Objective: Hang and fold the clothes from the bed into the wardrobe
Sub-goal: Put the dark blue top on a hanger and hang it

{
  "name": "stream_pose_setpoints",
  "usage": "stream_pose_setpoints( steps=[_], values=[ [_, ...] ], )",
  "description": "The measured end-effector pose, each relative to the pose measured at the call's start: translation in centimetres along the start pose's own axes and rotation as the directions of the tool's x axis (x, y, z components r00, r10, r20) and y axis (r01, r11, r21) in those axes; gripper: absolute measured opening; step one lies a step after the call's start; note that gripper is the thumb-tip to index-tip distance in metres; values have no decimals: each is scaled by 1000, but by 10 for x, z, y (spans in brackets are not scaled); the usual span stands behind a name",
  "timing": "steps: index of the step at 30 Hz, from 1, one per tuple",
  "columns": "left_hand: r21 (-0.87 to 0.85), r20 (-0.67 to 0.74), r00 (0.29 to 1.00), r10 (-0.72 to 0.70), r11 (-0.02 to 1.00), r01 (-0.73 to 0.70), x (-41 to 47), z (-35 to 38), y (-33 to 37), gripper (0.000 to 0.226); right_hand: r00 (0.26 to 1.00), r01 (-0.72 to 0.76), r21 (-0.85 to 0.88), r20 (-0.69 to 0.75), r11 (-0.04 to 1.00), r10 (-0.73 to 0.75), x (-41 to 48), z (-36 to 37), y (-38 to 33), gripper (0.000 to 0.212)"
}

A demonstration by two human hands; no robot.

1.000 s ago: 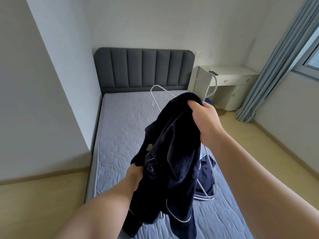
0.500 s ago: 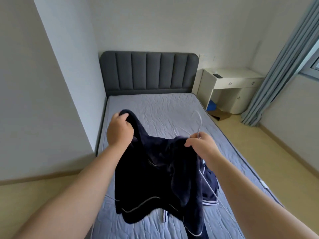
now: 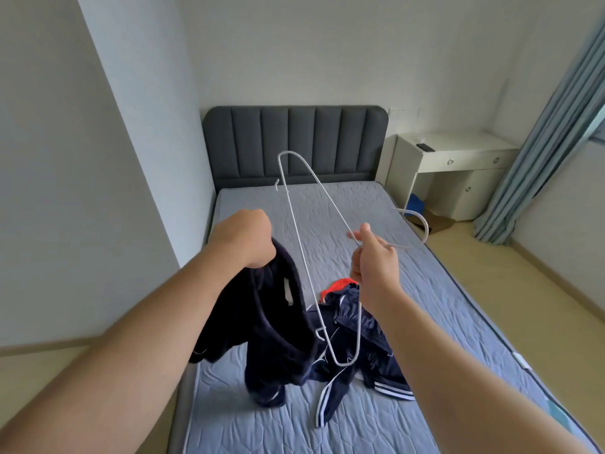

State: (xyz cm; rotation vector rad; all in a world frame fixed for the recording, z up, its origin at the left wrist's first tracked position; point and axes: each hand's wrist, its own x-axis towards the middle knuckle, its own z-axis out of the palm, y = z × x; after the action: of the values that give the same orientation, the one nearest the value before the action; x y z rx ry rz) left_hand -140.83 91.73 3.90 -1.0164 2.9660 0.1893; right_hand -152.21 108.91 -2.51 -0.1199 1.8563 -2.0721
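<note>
The left hand (image 3: 244, 239) is closed in a fist on the collar of a dark navy garment (image 3: 275, 326), which hangs down from it and reaches the mattress of the bed (image 3: 425, 290) near its foot end. The right hand (image 3: 373, 267) holds a white wire hanger (image 3: 296, 224) at its neck, the fingers (image 3: 361, 234) pinched narrow around the thin wire. The hanger is turned on its side above the bed, with one shoulder pointing toward the headboard and the hook pointing toward the white desk (image 3: 458, 152) beside the bed. More clothes (image 3: 360, 348), dark blue with white stripes and a bit of red, lie in a heap on the bed under the hanger.

The garment looks soft, thick and limp, so it will probably sag and fold wherever it is not supported. I think the best place to hold it is the collar opening, kept wide enough for one hanger shoulder to enter. The hanger seems light and thin; it may bend or twist, so the neck is a good grip.
</note>
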Motion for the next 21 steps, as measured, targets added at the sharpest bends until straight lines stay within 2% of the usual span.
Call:
stream_pose_setpoints(
  steps=[2, 4, 5, 7, 9, 12, 16, 18, 21],
  values=[
    [-106, 197, 979, -48, 992, 70, 4, 5, -6, 12, 999, -16, 73, 46, 997, 12, -1, 3, -1, 44],
    [-270, 311, 947, -78, 948, 167, 7, 15, -17, 12, 995, -78, 202, 72, 976, 65, -2, 8, -3, 44],
    [-379, 353, 932, -77, 899, 218, 6, 20, -23, 10, 990, -129, 292, 91, 948, 107, -3, 10, -4, 44],
    [-556, 429, 901, -60, 768, 316, 1, 31, -35, 32, 976, -213, 468, 149, 857, 161, -1, 13, -4, 45],
    [-633, 449, 892, -49, 688, 356, -5, 43, -45, 39, 964, -251, 557, 223, 792, 148, 1, 15, -4, 47],
    [-721, 466, 885, -8, 577, 385, -9, 50, -56, 41, 941, -284, 551, 316, 784, 119, 2, 21, -3, 50],
    [-839, 474, 877, 80, 341, 423, -11, 41, -63, 41, 923, -309, 502, 364, 808, 128, 2, 35, 10, 50],
    [-885, 433, 895, 109, 238, 400, -11, 31, -65, 41, 921, -300, 466, 370, 833, 124, -1, 43, 22, 36],
    [-940, 327, 940, 93, 137, 313, -12, 14, -69, 41, 930, -242, 346, 350, 907, 115, -5, 46, 40, 9]
  ],
)
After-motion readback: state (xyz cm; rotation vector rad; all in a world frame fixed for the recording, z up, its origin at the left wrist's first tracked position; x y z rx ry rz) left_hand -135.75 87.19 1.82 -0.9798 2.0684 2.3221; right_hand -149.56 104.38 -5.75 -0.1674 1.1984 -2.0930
